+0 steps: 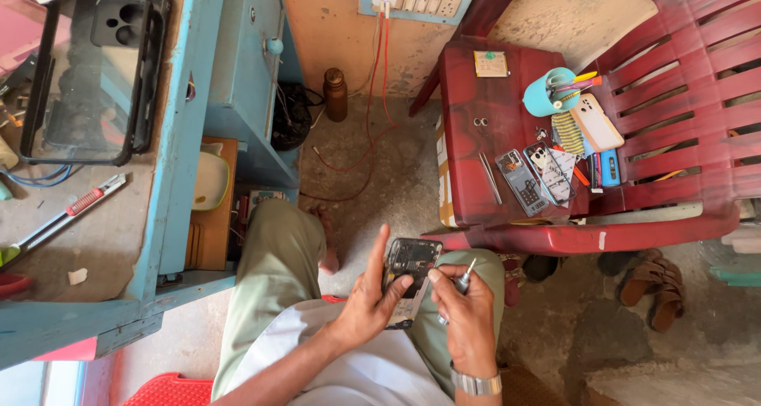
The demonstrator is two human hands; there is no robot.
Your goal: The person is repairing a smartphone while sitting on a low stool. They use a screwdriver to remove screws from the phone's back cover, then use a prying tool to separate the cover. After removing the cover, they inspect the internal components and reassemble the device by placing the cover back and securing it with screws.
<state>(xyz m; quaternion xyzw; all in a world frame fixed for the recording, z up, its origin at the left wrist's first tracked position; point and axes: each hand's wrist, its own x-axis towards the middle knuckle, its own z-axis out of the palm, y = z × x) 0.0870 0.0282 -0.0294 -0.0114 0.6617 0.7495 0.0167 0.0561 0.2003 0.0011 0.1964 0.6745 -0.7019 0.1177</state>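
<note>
An opened smartphone [412, 259], back cover off with its inner parts showing, rests over my lap. My left hand [366, 299] grips its lower left side, index finger raised straight up beside it. My right hand [466, 315], wearing a metal wristwatch, pinches a small screwdriver [466, 276] whose tip points toward the phone's right edge. My knees in olive trousers lie under both hands.
A red plastic chair [507, 144] ahead carries tweezers [489, 178], two phone frames [533, 176], a white phone [596, 122], a blue cup of pens [549, 91]. A blue workbench [178, 160] at left holds a clear phone case [91, 73] and a utility knife [67, 213]. Brown bottle [335, 94], sandals [654, 283].
</note>
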